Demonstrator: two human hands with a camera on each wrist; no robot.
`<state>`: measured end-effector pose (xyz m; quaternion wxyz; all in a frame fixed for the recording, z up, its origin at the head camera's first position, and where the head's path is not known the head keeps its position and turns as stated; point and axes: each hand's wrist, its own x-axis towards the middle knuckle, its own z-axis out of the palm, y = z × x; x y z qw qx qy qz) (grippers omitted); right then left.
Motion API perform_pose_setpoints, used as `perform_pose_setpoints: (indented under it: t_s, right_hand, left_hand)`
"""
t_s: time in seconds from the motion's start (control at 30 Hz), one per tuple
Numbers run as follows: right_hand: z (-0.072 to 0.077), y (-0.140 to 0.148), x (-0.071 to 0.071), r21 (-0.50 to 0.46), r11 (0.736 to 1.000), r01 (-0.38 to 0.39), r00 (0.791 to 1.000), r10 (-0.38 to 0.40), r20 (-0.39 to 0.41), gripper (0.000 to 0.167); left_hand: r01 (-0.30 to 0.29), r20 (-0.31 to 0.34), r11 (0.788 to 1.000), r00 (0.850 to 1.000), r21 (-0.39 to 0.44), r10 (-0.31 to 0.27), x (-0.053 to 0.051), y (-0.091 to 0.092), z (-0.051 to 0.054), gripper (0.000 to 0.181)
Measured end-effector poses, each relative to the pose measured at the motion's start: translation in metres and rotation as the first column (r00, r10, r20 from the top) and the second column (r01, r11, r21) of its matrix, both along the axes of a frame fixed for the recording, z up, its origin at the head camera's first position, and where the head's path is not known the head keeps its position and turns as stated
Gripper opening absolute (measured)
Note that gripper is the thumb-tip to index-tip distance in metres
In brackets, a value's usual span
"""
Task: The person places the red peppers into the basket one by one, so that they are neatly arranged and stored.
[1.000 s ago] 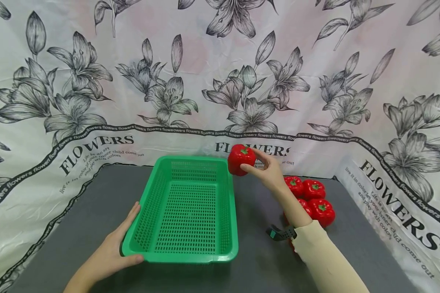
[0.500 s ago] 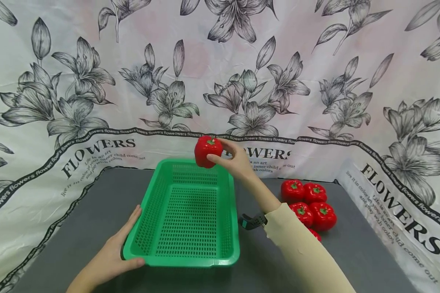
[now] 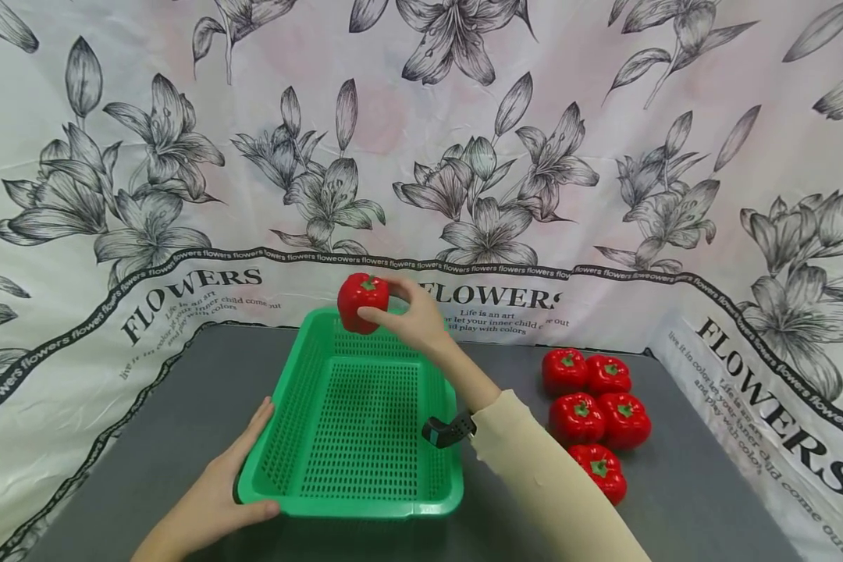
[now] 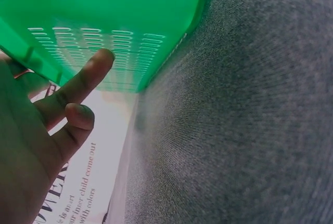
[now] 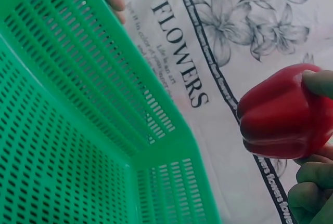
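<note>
In the head view my right hand (image 3: pixel 417 316) pinches a red bell pepper (image 3: pixel 361 303) with a green stem, thumb on the near side. The pepper is raised over the far end of a green plastic basket (image 3: pixel 351 507). In the right wrist view the held bell pepper (image 5: pixel 281 112) appears beside the basket wall (image 5: pixel 166 99), apart from it. My left hand (image 3: pixel 214 488) rests at the basket's near left corner, thumb at the front and straight fingers along the left side. The left wrist view shows fingers (image 4: pixel 86 81) of that hand by the slotted outer wall (image 4: pixel 104 42).
Several more red bell peppers (image 3: pixel 578 419) stand on the grey tabletop (image 3: pixel 506 499) to the right of the basket. A white cloth (image 3: pixel 407 187) printed with lilies and lettering hangs behind the table. A dark strap (image 3: pixel 449 430) hangs from the right wrist over the basket's right rim.
My right hand has carried the bell pepper leftward from the basket's right rim to over its far end, dipping slightly lately. The left hand has stayed at the corner.
</note>
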<state>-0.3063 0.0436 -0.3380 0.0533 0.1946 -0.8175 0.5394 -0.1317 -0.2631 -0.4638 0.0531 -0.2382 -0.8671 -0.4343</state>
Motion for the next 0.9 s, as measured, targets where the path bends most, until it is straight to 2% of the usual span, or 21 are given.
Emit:
perform_pose_setpoints:
  t_s: [0.2, 0.5, 0.6, 0.73, 0.9]
  right_hand:
    - [-0.002, -0.018, -0.001, 0.010, 1.000, 0.015, 0.999, -0.016, 0.030, 0.066]
    - [-0.015, -0.035, -0.007, -0.022, 0.999, 0.028, 0.995, -0.026, 0.095, 0.065]
    - [-0.025, -0.039, -0.010, 0.008, 1.000, 0.028, 0.991, -0.029, 0.131, 0.065]
    - [-0.040, -0.043, -0.013, 0.062, 0.998, -0.011, 0.982, -0.001, 0.187, 0.067]
    - [-0.055, -0.047, -0.020, 0.159, 0.987, -0.036, 0.981, 0.005, 0.193, 0.067]
  left_hand:
    - [0.005, 0.049, 1.000, 0.999, 0.019, -0.006, -0.003, 0.001, -0.001, 0.108]
    - [0.008, 0.016, 1.000, 1.000, 0.002, -0.008, -0.004, -0.001, -0.002, 0.108]
    - [0.009, 0.024, 1.000, 1.000, 0.003, -0.009, -0.003, -0.003, -0.001, 0.108]
    - [0.014, 0.047, 1.000, 0.999, 0.013, -0.014, -0.001, -0.004, -0.001, 0.107]
    - [0.015, 0.050, 1.000, 0.999, 0.018, -0.016, -0.003, -0.003, -0.001, 0.106]
